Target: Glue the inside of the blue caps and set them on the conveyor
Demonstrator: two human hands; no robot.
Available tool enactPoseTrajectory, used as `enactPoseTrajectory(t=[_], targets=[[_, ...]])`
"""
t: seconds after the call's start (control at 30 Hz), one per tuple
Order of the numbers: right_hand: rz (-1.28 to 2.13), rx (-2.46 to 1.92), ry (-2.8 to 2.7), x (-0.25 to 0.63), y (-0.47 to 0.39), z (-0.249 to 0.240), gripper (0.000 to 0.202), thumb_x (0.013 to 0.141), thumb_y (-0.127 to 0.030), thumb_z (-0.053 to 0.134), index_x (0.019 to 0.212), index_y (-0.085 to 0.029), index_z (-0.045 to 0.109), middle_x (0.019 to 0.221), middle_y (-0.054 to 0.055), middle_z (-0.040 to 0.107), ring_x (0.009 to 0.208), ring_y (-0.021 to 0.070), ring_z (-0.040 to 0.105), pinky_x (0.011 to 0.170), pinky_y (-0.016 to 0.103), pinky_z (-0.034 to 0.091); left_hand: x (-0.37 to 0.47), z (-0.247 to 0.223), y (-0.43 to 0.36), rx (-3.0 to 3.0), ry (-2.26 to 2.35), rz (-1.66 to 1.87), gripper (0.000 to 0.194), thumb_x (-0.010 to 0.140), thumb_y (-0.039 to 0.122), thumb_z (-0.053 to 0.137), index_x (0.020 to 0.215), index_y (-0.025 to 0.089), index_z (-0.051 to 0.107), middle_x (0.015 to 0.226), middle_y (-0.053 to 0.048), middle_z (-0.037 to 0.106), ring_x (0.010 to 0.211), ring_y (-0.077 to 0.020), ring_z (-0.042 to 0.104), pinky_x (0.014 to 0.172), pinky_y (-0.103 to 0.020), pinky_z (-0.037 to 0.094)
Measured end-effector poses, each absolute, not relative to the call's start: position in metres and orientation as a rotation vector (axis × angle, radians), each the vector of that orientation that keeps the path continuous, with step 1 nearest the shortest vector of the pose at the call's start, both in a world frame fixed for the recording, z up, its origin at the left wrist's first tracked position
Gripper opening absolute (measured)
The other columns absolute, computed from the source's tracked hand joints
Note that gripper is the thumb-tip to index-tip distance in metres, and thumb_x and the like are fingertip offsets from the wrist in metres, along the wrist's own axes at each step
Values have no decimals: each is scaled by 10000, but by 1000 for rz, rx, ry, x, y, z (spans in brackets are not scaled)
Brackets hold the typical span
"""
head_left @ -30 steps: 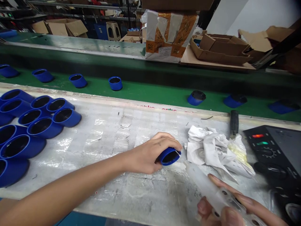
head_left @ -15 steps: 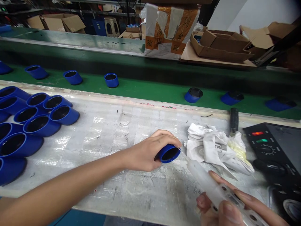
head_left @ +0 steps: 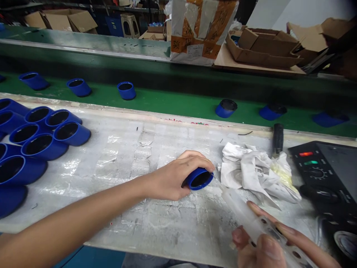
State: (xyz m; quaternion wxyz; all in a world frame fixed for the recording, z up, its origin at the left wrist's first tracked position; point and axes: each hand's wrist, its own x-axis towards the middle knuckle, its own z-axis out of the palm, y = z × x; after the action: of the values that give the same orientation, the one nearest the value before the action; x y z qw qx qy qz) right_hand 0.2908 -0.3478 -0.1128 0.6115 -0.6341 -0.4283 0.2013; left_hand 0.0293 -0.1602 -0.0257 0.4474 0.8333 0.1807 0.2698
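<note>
The left hand (head_left: 174, 176) is clamped around a blue cap (head_left: 198, 178) lying on its side on the taped worktable (head_left: 139, 156), mouth facing right toward the rag (head_left: 251, 171). The right hand (head_left: 267, 245) is closed on a clear syringe (head_left: 245, 216), long axis running diagonally, tip pointing up-left at the cap's mouth. Red lettering at the table's far edge is too small to read. Six blue caps ride the green conveyor (head_left: 173, 104). A cluster of caps (head_left: 36, 137) lies at left, a black control box (head_left: 326, 175) at right.
</note>
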Motion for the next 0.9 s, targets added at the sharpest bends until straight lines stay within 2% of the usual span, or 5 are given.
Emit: enactPoseTrajectory(t=[0.37, 0.57, 0.63, 0.77, 0.9], targets=[[527, -1372, -942, 282, -346, -111, 328, 949, -415, 831, 1150, -214, 666, 1169, 135, 783, 445, 216, 648, 313, 339, 538, 29, -19, -159, 1969, 455, 682, 667, 765, 45, 630, 1397, 252, 578, 1449, -144, 628, 1396, -333, 615, 1114, -474, 567], [553, -1355, -963, 281, -340, -81, 278, 966, -428, 804, 1107, -213, 700, 1207, 130, 779, 410, 192, 620, 280, 318, 499, 26, -14, -159, 1744, 598, 514, 608, 827, 199, 759, 1383, 233, 516, 1338, -153, 672, 1159, -326, 725, 782, -378, 625], [460, -1336, -1022, 269, -330, -61, 286, 931, -409, 848, 1057, -216, 678, 1106, 89, 800, 449, 204, 652, 300, 305, 522, 26, -13, -157, 1788, 555, 509, 559, 818, 179, 746, 1339, 233, 550, 1314, -139, 670, 1139, -305, 720, 807, -375, 615], [242, -1384, -1038, 240, -308, -28, 311, 872, -402, 891, 987, -199, 686, 932, 46, 776, 864, 320, 807, 372, 261, 568, 26, -14, -153, 1905, 470, 563, 559, 774, 146, 745, 1310, 231, 612, 1372, -142, 651, 1273, -327, 661, 1022, -454, 568], [307, -1348, -977, 232, -299, -26, 314, 843, -362, 927, 983, -190, 704, 923, 70, 770, 922, 340, 803, 331, 307, 536, 26, -15, -150, 1731, 511, 517, 569, 784, 147, 766, 1325, 236, 617, 1372, -129, 660, 1226, -301, 692, 926, -392, 598]])
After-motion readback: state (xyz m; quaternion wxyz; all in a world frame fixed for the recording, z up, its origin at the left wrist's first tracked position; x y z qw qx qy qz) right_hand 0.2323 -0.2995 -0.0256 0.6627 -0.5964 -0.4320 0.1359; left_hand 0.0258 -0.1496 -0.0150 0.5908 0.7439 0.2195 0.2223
